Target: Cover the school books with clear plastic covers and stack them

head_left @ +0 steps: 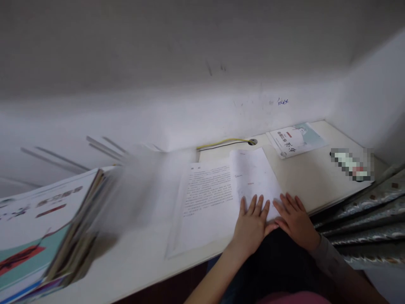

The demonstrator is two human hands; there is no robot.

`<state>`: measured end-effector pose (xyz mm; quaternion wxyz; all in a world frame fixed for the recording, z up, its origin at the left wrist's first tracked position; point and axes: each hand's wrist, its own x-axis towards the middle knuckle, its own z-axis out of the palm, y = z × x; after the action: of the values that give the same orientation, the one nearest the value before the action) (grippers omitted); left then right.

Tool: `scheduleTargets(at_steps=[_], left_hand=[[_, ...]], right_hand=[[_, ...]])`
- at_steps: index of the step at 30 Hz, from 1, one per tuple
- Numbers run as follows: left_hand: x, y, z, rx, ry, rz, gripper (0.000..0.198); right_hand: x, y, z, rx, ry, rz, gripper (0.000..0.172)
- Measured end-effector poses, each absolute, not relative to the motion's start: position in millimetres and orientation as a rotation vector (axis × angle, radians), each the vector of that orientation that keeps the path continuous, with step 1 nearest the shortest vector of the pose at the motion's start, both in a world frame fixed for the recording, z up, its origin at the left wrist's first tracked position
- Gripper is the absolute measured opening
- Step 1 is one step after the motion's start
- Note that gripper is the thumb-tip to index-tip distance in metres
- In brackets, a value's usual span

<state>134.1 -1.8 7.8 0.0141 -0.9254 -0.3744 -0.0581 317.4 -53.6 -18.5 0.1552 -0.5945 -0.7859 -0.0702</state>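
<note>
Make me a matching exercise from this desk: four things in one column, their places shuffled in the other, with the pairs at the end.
Things:
1. Yellow cable
2. Book stack
3. Booklet
4. Left hand

Places:
A. Near the wall, right of the hole
B. Fingers spread on paper
C. Running to the hole
D. At the view's left edge

Pairs: 1-C, 2-D, 3-A, 4-B

Bk stack [50,223] far L; yellow cable [226,140] nr wall [202,109]; teal/wht booklet [296,141] back R; curtain [370,217] far R.
</note>
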Motion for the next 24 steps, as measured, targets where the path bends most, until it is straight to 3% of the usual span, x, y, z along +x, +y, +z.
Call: scheduleTargets(at_steps=[5, 13, 18, 24], left_hand=[[137, 1, 7, -2.952, -1.128, -0.205, 0.065], [117, 8, 16, -2.978, -1.079, -0.276, 0.058], [44, 25, 16, -2.391, -1.835, -0.382, 0.051], [-42, 27, 24, -1.935, -2.487, -0.258, 0.051]], right_hand=[[319, -55, -19, -1.708, -2.282, -0.246, 0.051], [315, -58, -16, -1.748, -2.272, -0.240, 0.040], [315, -56, -17, -1.687, -2.302, -0.255, 0.037], [316, -52, -24, -1.557, -2.361, -0.292, 0.040]])
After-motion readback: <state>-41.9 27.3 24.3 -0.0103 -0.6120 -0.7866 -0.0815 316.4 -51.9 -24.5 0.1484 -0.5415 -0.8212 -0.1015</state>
